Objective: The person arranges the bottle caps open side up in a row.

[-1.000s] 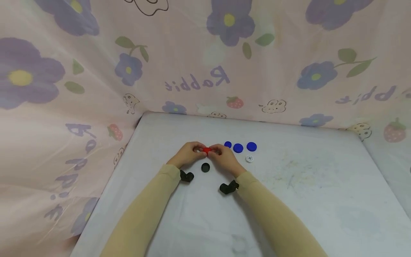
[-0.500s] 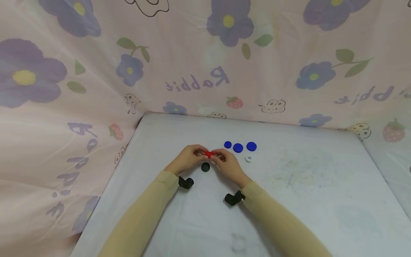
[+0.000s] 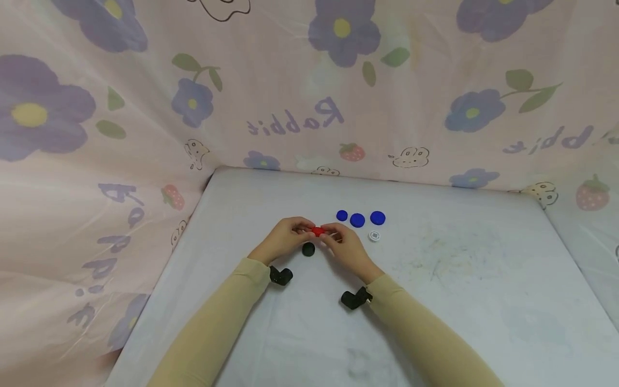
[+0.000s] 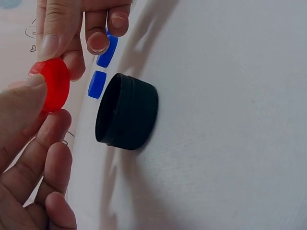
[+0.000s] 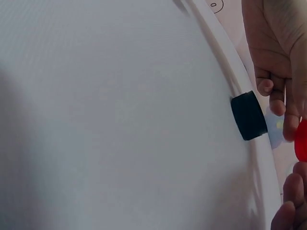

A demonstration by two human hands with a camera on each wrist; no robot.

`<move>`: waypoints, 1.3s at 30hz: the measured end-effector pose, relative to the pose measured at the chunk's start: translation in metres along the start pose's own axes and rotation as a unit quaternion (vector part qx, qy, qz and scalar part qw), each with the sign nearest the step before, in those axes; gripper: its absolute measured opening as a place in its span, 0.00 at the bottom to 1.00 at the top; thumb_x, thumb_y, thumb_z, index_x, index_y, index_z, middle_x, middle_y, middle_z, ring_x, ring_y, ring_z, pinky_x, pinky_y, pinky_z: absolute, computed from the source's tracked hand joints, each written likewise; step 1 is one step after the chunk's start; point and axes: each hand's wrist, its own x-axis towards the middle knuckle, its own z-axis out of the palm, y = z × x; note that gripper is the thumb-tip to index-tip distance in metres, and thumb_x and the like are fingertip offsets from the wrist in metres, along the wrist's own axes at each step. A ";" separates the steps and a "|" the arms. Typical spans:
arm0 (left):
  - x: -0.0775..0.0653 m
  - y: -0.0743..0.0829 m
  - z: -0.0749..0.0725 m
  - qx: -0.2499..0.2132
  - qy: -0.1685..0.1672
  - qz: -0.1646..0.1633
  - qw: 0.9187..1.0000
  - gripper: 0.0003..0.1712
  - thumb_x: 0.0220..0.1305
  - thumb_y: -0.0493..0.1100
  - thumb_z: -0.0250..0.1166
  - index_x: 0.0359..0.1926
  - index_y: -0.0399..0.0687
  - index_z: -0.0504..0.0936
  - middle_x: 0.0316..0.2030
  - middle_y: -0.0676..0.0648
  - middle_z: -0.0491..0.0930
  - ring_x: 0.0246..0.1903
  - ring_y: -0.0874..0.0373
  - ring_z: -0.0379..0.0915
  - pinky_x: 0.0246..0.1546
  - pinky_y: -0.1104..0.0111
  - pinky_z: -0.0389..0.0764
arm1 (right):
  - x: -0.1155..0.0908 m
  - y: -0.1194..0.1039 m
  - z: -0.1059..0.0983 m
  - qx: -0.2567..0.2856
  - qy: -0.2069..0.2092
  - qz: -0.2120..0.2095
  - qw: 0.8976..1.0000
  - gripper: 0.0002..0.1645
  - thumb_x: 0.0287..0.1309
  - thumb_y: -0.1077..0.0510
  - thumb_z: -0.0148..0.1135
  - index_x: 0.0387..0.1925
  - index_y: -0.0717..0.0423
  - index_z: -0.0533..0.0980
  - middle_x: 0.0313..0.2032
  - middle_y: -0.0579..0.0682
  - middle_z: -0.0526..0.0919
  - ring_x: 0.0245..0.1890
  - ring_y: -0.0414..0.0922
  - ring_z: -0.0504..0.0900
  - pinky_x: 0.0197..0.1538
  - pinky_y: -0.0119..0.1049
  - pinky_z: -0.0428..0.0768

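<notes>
Both hands pinch one red bottle cap [image 3: 317, 231] between thumbs and fingertips, the left hand [image 3: 284, 237] from one side, the right hand [image 3: 346, 247] from the other. Close up in the left wrist view, the cap [image 4: 57, 85] stands on edge and its ridged side shows by a thumb. Only part of the red cap [image 5: 301, 141] appears at the right wrist view's edge. A round, hollow black cap [image 4: 127, 112] rests on the table just below the hands, its opening up.
Beyond the right hand lie three blue discs [image 3: 357, 220], like flat caps, in a loose row. A small white round piece [image 3: 374, 236] sits nearer. The white table [image 3: 459, 322] meets a flower-print cloth [image 3: 290, 97] at the back and sides.
Over the second, both hands came slightly toward the body and to the right with the red cap, still pinching it. The black, blue and white pieces stay in place.
</notes>
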 end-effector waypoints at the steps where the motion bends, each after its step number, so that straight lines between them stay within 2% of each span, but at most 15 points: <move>1: 0.000 0.000 0.000 0.002 0.002 0.002 1.000 0.13 0.63 0.47 0.67 0.48 0.52 0.83 0.38 0.54 0.82 0.38 0.57 0.76 0.41 0.65 0.77 | 0.000 0.000 0.000 -0.001 0.002 -0.003 1.000 0.17 0.66 0.51 0.60 0.54 0.48 0.77 0.42 0.45 0.81 0.39 0.44 0.80 0.37 0.37 0.80; 6: 0.000 0.000 0.000 0.003 0.011 0.003 1.000 0.12 0.65 0.48 0.66 0.48 0.52 0.83 0.38 0.55 0.82 0.38 0.57 0.76 0.41 0.65 0.77 | 0.000 0.000 0.001 -0.012 0.016 -0.014 1.000 0.17 0.67 0.49 0.59 0.53 0.51 0.77 0.42 0.45 0.82 0.38 0.42 0.80 0.38 0.36 0.79; 12: 0.001 0.000 -0.001 0.002 0.018 -0.002 1.000 0.12 0.66 0.49 0.64 0.48 0.53 0.84 0.37 0.55 0.82 0.36 0.58 0.74 0.39 0.66 0.76 | 0.000 0.000 0.002 -0.008 0.023 -0.002 1.000 0.16 0.68 0.47 0.57 0.49 0.51 0.78 0.36 0.50 0.83 0.34 0.43 0.78 0.35 0.35 0.78; 20: 0.003 -0.003 0.002 0.006 0.031 0.000 0.999 0.11 0.65 0.48 0.65 0.46 0.52 0.84 0.35 0.54 0.81 0.34 0.57 0.73 0.37 0.65 0.74 | 0.001 -0.002 0.004 0.010 0.045 0.014 0.999 0.14 0.70 0.50 0.54 0.46 0.53 0.79 0.36 0.53 0.83 0.34 0.47 0.80 0.33 0.37 0.78; 30: 0.002 -0.001 0.003 -0.008 0.033 0.000 0.999 0.11 0.66 0.47 0.65 0.46 0.51 0.84 0.37 0.51 0.83 0.35 0.56 0.75 0.39 0.65 0.76 | 0.000 -0.005 0.003 0.020 0.044 0.021 0.999 0.14 0.70 0.50 0.54 0.46 0.53 0.79 0.36 0.54 0.83 0.35 0.49 0.80 0.33 0.35 0.78; 35: 0.003 -0.001 0.004 -0.017 0.035 0.000 0.999 0.10 0.66 0.46 0.65 0.46 0.50 0.83 0.37 0.51 0.83 0.36 0.57 0.76 0.40 0.65 0.77 | -0.001 -0.006 0.002 0.021 0.041 0.014 0.999 0.13 0.70 0.51 0.55 0.49 0.53 0.78 0.36 0.54 0.83 0.35 0.49 0.80 0.33 0.36 0.78; 39: 0.003 -0.002 0.005 -0.020 0.033 0.004 0.999 0.10 0.67 0.45 0.64 0.46 0.50 0.82 0.36 0.50 0.83 0.36 0.57 0.77 0.40 0.64 0.76 | -0.002 -0.004 0.001 0.003 0.031 0.000 1.000 0.16 0.68 0.53 0.57 0.55 0.51 0.75 0.37 0.53 0.83 0.33 0.48 0.80 0.32 0.35 0.77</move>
